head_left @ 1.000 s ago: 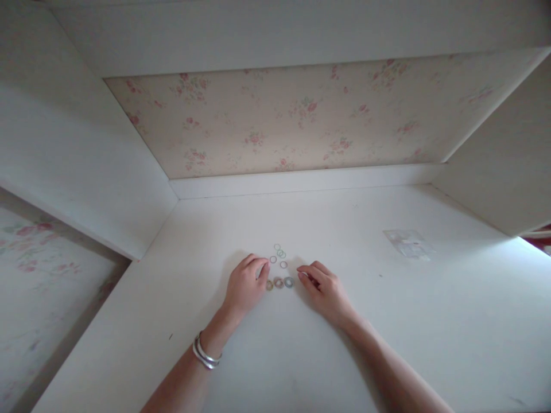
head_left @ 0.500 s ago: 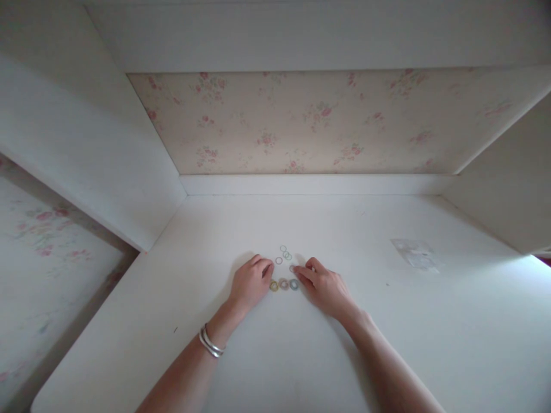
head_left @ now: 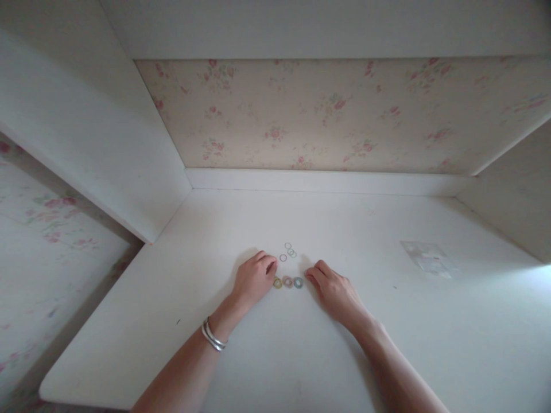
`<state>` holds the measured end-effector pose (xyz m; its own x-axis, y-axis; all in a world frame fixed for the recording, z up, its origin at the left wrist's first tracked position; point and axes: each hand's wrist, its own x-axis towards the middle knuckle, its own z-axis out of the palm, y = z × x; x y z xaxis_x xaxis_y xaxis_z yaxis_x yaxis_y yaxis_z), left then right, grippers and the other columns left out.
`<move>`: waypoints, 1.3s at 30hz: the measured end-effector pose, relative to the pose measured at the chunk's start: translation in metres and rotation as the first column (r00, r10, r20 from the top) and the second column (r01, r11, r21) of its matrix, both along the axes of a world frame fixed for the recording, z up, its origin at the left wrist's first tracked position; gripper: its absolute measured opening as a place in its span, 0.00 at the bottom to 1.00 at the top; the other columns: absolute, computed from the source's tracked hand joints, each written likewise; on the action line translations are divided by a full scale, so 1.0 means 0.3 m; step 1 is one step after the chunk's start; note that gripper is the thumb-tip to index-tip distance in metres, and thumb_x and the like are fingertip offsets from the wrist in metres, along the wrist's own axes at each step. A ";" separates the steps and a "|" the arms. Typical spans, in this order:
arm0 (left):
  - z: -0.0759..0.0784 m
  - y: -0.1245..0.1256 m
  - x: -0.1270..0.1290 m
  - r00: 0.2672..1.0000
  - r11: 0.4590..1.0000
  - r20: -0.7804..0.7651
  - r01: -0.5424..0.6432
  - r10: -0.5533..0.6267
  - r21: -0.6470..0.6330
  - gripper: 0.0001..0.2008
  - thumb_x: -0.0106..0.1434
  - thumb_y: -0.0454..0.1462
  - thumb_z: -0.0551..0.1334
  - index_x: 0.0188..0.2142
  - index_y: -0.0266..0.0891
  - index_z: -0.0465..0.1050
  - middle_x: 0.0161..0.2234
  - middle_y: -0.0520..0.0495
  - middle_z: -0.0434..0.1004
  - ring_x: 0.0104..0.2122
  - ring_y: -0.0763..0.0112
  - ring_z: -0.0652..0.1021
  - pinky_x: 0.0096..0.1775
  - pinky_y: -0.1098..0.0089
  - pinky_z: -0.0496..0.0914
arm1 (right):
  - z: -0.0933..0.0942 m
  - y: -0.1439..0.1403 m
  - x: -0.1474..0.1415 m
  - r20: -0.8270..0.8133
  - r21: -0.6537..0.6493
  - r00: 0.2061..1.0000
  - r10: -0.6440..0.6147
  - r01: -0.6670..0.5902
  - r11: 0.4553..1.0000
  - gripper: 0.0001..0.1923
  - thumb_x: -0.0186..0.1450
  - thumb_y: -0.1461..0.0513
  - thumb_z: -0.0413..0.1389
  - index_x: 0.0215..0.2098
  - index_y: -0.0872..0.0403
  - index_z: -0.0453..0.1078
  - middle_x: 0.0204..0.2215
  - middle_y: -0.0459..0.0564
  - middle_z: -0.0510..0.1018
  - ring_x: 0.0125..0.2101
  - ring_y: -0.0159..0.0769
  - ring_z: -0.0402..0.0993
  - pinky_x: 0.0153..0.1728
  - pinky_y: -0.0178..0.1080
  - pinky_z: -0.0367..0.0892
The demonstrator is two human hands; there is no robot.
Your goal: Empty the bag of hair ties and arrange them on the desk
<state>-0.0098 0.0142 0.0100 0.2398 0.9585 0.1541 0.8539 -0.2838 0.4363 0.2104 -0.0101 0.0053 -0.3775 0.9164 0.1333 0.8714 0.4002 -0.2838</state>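
In the head view, both hands rest palm-down on a white desk, set in an alcove with flowered wallpaper at the far side. The left hand lies with its fingers curled loosely inward, fingertips pointing right toward a short row of three small thick rings. The nearest of these, a yellow ring, sits just beside the left fingertips, close to touching; whether a finger actually presses on it cannot be told. The hand pinches nothing that shows. A silver bangle circles the left wrist.

The right hand lies on the other side of the row, fingers bent and drawn together, tips pointing left. The blue-grey ring at the right end of the row lies just beside those fingertips, a narrow gap between them. A pinkish ring sits in the middle, touching or nearly touching its neighbours. The row thus lies between the two hands, held by neither.

A little farther off, a few thin rings lie loose on the desk: a small cluster of greenish ones and a single darker one nearer the left hand. Well apart to the right lies a small clear plastic bag, flat on the desk.
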 end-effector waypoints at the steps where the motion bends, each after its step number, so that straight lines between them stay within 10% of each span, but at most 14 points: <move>1: 0.000 0.000 0.000 1.000 1.000 0.001 -0.002 0.002 -0.004 0.12 0.66 0.38 0.51 0.36 0.44 0.73 0.35 0.52 0.73 0.33 0.75 0.73 0.36 0.74 0.64 | 0.001 0.001 0.003 -0.027 -0.012 1.000 -0.002 0.001 1.000 0.13 0.69 0.60 0.42 0.40 0.50 0.69 0.36 0.47 0.71 0.29 0.29 0.70 0.28 0.32 0.61; 18: -0.008 0.008 -0.002 1.000 1.000 0.021 -0.019 0.020 -0.023 0.11 0.66 0.39 0.51 0.36 0.45 0.73 0.35 0.53 0.74 0.34 0.74 0.74 0.37 0.74 0.64 | 0.013 -0.027 -0.006 -0.286 0.014 0.953 0.098 -0.098 0.995 0.13 0.70 0.61 0.42 0.40 0.53 0.69 0.36 0.50 0.70 0.32 0.30 0.71 0.34 0.33 0.67; 39: 0.005 -0.004 0.004 0.999 0.999 0.012 0.049 -0.049 0.000 0.14 0.66 0.38 0.51 0.47 0.49 0.71 0.42 0.52 0.74 0.39 0.74 0.74 0.40 0.74 0.67 | 0.009 -0.038 -0.027 -0.238 -0.034 0.962 0.136 -0.149 0.988 0.15 0.70 0.62 0.41 0.42 0.52 0.69 0.35 0.50 0.70 0.30 0.30 0.70 0.34 0.33 0.66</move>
